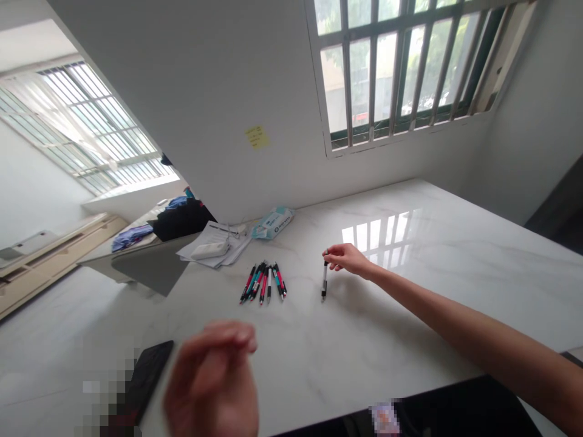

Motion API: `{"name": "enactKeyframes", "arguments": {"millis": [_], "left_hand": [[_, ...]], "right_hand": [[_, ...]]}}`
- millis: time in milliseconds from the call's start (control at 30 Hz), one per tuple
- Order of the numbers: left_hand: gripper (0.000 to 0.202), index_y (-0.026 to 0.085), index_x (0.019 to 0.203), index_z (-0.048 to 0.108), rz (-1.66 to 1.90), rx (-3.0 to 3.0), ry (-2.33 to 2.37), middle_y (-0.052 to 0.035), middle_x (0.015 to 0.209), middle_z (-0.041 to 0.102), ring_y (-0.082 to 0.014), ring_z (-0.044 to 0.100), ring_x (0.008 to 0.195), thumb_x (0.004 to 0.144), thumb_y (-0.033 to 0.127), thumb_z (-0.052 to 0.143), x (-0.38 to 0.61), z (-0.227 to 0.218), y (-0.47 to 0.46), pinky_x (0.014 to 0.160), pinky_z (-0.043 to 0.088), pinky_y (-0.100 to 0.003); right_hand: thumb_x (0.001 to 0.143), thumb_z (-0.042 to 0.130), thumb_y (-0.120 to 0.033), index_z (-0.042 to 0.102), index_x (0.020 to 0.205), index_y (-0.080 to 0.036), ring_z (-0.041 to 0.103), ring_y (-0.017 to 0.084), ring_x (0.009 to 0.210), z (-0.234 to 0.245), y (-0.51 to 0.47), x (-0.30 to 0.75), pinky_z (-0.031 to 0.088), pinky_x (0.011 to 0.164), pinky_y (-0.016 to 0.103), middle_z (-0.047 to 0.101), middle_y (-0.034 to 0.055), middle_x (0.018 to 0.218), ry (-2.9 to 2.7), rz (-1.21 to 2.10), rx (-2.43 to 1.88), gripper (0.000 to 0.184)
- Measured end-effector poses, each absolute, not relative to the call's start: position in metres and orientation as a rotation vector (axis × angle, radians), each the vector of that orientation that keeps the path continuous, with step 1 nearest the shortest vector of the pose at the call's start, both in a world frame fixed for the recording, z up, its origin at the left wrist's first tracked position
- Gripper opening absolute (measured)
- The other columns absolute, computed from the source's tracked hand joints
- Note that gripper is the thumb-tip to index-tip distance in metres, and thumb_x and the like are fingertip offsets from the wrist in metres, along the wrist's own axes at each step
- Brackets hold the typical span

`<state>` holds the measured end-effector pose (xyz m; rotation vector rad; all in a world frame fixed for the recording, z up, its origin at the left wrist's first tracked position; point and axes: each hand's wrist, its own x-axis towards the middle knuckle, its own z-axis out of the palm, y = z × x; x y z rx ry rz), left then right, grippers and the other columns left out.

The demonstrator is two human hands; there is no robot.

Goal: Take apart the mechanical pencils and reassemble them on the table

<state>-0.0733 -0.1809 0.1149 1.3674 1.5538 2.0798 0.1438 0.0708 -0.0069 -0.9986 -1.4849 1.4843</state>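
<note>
My right hand (347, 258) pinches one pen (325, 280) near its top end, right of the other pens (263, 286) on the table (300, 340). My left hand (214, 382) curls nearer me, blurred; I can't tell if it's closed.

writing on note (257, 138) and packet (272, 223) is unreadable.
</note>
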Motion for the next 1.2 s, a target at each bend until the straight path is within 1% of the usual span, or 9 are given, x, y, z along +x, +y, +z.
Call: {"name": "enactKeyframes", "arguments": {"millis": [133, 333, 500, 600, 667, 767, 900, 1000, 1200], "left_hand": [[0.024, 0.020, 0.097, 0.073, 1.745, 1.442, 1.663, -0.0055, 0.088, 0.072, -0.0182, 0.067, 0.076, 0.089, 0.042, 0.066, -0.058, 0.074, -0.109, 0.074, 0.057, -0.031], [0.041, 0.023, 0.126, 0.067, 1.346, 1.632, 1.937, -0.0067, 0.102, 0.073, -0.0171, 0.068, 0.076, 0.092, 0.044, 0.060, -0.083, 0.033, -0.091, 0.067, 0.056, -0.029], [0.036, 0.024, 0.119, 0.071, 1.182, 1.719, 2.119, -0.0063, 0.106, 0.074, -0.0193, 0.068, 0.080, 0.088, 0.039, 0.059, -0.117, 0.037, -0.081, 0.072, 0.056, -0.032], [0.030, 0.025, 0.113, 0.073, 1.062, 1.763, 2.186, -0.0059, 0.111, 0.073, -0.0199, 0.069, 0.084, 0.089, 0.036, 0.059, -0.116, 0.047, -0.058, 0.075, 0.055, -0.032], [0.029, 0.026, 0.115, 0.072, 0.963, 1.857, 2.228, -0.0060, 0.112, 0.073, -0.0205, 0.069, 0.088, 0.091, 0.034, 0.058, -0.102, 0.056, -0.039, 0.083, 0.054, -0.033], [0.036, 0.024, 0.127, 0.070, 0.692, 2.030, 2.422, -0.0113, 0.120, 0.072, -0.0282, 0.067, 0.110, 0.094, 0.031, 0.057, -0.076, 0.066, -0.008, 0.098, 0.050, -0.040], [0.050, 0.020, 0.141, 0.063, 0.277, 1.867, 2.648, -0.0188, 0.124, 0.071, -0.0389, 0.063, 0.119, 0.095, 0.038, 0.058, -0.063, 0.062, 0.025, 0.098, 0.049, -0.049], [0.048, 0.021, 0.140, 0.064, 0.238, 1.861, 2.679, -0.0185, 0.125, 0.071, -0.0381, 0.062, 0.123, 0.094, 0.031, 0.057, -0.075, 0.049, 0.033, 0.097, 0.049, -0.046], [0.050, 0.020, 0.142, 0.062, 0.258, 1.859, 2.623, -0.0157, 0.121, 0.072, -0.0302, 0.069, 0.112, 0.092, 0.019, 0.053, -0.099, 0.031, 0.031, 0.091, 0.052, -0.037]], "right_hand": [[0.075, 0.089, -0.031, 0.077, 0.097, -0.014, 0.072, 0.017, 0.064, -0.001, 0.085, 0.081, 0.063, 0.064, 0.028, 0.075, 0.0058, 0.075, -1.479, 1.510, -1.087, 0.030], [0.087, 0.078, -0.026, 0.073, 0.117, -0.014, 0.075, 0.015, 0.079, 0.003, 0.079, 0.040, 0.064, 0.077, 0.028, 0.079, 0.0085, 0.095, -1.420, 1.616, -0.949, 0.033], [0.085, 0.075, -0.027, 0.079, 0.104, -0.016, 0.070, 0.015, 0.070, -0.013, 0.068, 0.101, 0.057, 0.072, 0.028, 0.074, 0.0029, 0.074, -1.696, 1.486, -0.956, 0.022], [0.085, 0.071, -0.031, 0.080, 0.103, -0.018, 0.069, 0.016, 0.070, -0.019, 0.068, 0.149, 0.053, 0.070, 0.028, 0.074, 0.0025, 0.073, -1.832, 1.351, -1.015, 0.023], [0.084, 0.070, -0.032, 0.079, 0.101, -0.017, 0.067, 0.016, 0.068, -0.021, 0.070, 0.174, 0.052, 0.069, 0.028, 0.074, 0.0029, 0.076, -1.810, 1.317, -1.037, 0.024], [0.082, 0.070, -0.039, 0.076, 0.100, -0.016, 0.062, 0.014, 0.066, -0.026, 0.075, 0.195, 0.051, 0.066, 0.028, 0.073, 0.0032, 0.080, -1.631, 1.341, -0.995, 0.029], [0.082, 0.070, -0.046, 0.074, 0.101, -0.016, 0.060, 0.013, 0.067, -0.031, 0.076, 0.200, 0.049, 0.065, 0.027, 0.070, 0.0023, 0.080, -1.441, 1.411, -0.922, 0.035], [0.083, 0.068, -0.042, 0.074, 0.100, -0.017, 0.059, 0.013, 0.065, -0.031, 0.071, 0.196, 0.048, 0.064, 0.028, 0.070, 0.0015, 0.079, -1.524, 1.412, -0.931, 0.031], [0.085, 0.063, -0.034, 0.076, 0.097, -0.019, 0.059, 0.014, 0.065, -0.025, 0.062, 0.190, 0.046, 0.063, 0.027, 0.071, 0.0012, 0.078, -1.709, 1.282, -1.008, 0.023]]}}
